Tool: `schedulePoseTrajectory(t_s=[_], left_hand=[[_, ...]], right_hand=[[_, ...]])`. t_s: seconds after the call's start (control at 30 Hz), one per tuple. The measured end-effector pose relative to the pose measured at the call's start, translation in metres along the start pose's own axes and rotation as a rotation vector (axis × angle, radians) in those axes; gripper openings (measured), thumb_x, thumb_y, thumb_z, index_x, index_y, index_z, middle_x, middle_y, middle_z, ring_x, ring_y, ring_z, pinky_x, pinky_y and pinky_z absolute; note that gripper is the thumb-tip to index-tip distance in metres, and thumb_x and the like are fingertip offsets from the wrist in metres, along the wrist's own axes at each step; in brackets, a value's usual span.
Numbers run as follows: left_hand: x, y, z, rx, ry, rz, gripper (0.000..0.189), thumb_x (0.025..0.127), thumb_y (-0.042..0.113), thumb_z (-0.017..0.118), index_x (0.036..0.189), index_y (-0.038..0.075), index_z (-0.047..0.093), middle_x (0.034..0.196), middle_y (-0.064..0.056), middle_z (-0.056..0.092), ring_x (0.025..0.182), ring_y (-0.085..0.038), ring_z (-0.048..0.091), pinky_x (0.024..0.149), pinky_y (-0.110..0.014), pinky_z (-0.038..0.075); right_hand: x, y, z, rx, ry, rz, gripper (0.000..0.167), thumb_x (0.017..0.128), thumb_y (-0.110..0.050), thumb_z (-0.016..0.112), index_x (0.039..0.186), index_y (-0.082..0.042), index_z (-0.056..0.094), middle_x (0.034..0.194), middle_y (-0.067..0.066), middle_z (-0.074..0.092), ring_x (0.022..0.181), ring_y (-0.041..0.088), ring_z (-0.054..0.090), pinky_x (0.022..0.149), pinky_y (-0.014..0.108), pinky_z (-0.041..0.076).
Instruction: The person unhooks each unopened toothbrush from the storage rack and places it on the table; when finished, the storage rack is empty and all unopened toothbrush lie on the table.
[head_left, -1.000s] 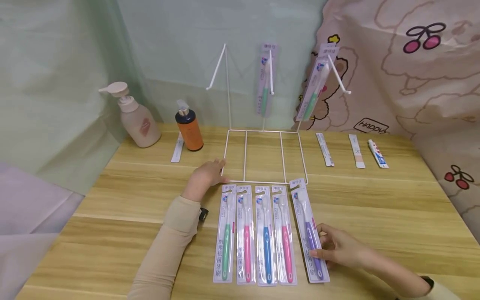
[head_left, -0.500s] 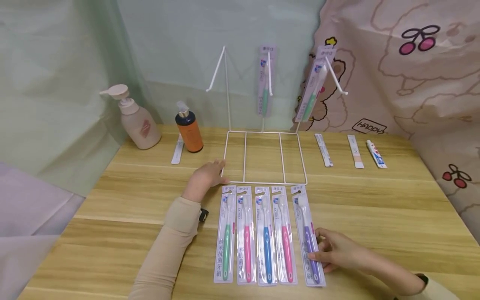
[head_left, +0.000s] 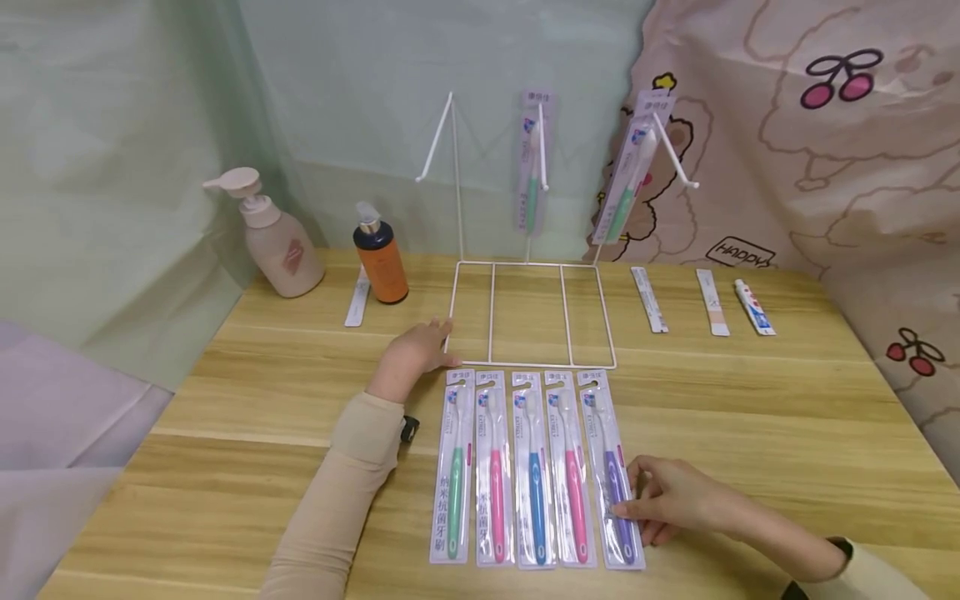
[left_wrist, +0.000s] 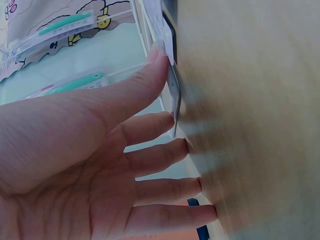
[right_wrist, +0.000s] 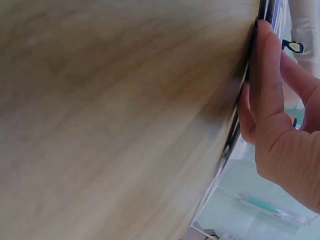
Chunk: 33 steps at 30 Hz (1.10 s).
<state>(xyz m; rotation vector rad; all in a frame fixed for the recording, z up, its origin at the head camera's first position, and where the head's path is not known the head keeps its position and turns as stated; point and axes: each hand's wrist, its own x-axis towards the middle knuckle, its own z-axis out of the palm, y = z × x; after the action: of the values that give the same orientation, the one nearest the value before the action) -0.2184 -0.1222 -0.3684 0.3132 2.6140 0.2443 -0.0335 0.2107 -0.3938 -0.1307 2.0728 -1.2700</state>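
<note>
A packaged purple toothbrush [head_left: 617,479] lies at the right end of a row on the table. My right hand [head_left: 675,504] holds its lower right edge, thumb over the front of the pack. Beside it, left to right, lie packaged toothbrushes with green [head_left: 454,492], pink [head_left: 497,500], blue [head_left: 537,500] and pink [head_left: 575,500] handles. My left hand [head_left: 412,350] rests at the front left corner of the white wire rack [head_left: 491,317]; in the left wrist view its spread, straight fingers touch the tabletop. Two green packaged toothbrushes [head_left: 532,196] hang on the rack's middle and right hooks.
The rack's left hook [head_left: 435,142] holds nothing. A pink pump bottle [head_left: 285,254] and an orange bottle [head_left: 384,267] stand at the back left. Two narrow sachets [head_left: 649,300] and a toothpaste tube [head_left: 754,308] lie at the back right.
The right hand has shifted the purple toothbrush pack leftward, straightening it and bringing its top level with the row. The left hand stays at the rack corner.
</note>
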Motion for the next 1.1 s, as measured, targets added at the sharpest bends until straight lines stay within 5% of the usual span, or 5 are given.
schedulePoseTrajectory(t_s=[0.67,0.83,1.1], left_hand=[[-0.001,0.000,-0.003,0.003,-0.014,-0.002,0.077,0.092,0.036,0.056,0.150,0.007,0.015,0.154,-0.019,0.012,0.139,-0.039,0.017,0.112,-0.050,0.023],[-0.001,0.000,-0.001,-0.005,-0.018,-0.005,0.077,0.092,0.036,0.056,0.150,0.008,0.015,0.154,-0.018,0.012,0.140,-0.038,0.017,0.112,-0.050,0.022],[-0.001,0.000,0.000,-0.001,-0.010,-0.001,0.077,0.091,0.036,0.056,0.150,0.008,0.015,0.154,-0.019,0.012,0.140,-0.038,0.017,0.112,-0.050,0.022]], right_hand=[[0.002,-0.005,-0.009,-0.035,0.009,-0.018,0.040,0.083,-0.033,0.070,0.097,-0.002,0.048,0.065,0.009,0.064,0.054,0.025,0.064,0.049,0.035,0.055],[0.008,-0.013,-0.029,-0.123,0.019,-0.118,0.033,0.086,-0.029,0.066,0.098,-0.002,0.052,0.073,0.010,0.064,0.057,0.023,0.064,0.051,0.035,0.054],[0.038,-0.032,-0.084,-0.123,-0.011,-0.174,0.040,0.088,-0.024,0.065,0.114,0.004,0.053,0.093,0.015,0.065,0.087,0.029,0.064,0.079,0.037,0.055]])
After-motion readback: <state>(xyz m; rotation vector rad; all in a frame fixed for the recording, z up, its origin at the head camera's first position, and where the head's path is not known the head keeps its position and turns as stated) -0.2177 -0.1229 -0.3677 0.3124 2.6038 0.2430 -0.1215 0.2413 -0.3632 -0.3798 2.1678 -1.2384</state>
